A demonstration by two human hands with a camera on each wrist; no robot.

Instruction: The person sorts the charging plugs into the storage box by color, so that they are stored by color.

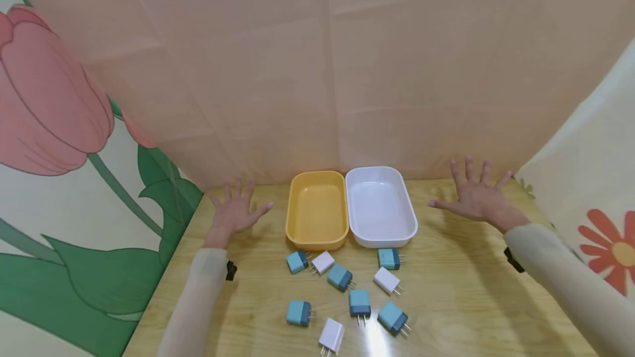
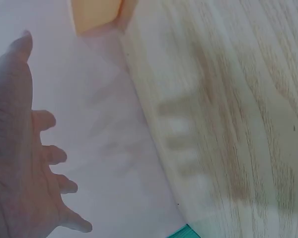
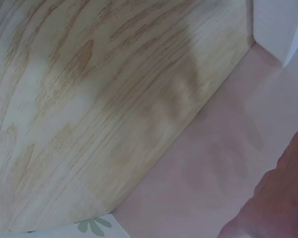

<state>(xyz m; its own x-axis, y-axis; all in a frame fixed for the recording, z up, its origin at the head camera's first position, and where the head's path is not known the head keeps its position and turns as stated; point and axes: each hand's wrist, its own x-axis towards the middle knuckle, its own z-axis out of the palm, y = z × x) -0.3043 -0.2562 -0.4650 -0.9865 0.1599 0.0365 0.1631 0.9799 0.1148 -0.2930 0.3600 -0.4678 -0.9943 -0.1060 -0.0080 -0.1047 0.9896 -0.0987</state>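
A creased pink cloth [image 1: 278, 70] stands behind everything, coming down to the far edge of my wooden table [image 1: 258, 285]. Against that edge lie two trays side by side, rims just about touching: the yellow tray [image 1: 317, 211] on the left, the white tray [image 1: 379, 205] on the right. Placed mid-table like that, I'd judge, each is within easy reach of one hand, with the near side left for the smaller things.

My left hand [image 1: 234, 215] is beyond the yellow tray's outer side, my right hand [image 1: 478, 198] out past the white one's — both released, fingers spread wide, grasping nothing. Their shadows fall apart from them, so I take them to be raised off the wood; held wide like this, they seem to leave the middle unobstructed. The yellow tray lies just right of my left thumb; the white one lies to the left of my right thumb, a little farther off.

Smallest are the plugs, six blue plugs [image 1: 359, 299] and three white plugs [image 1: 386, 280], mixed together on my side of the trays. Their prongs point various ways, which looks like loose scattering rather than rows. All lie between my hands and nearer my body — none touching either one.
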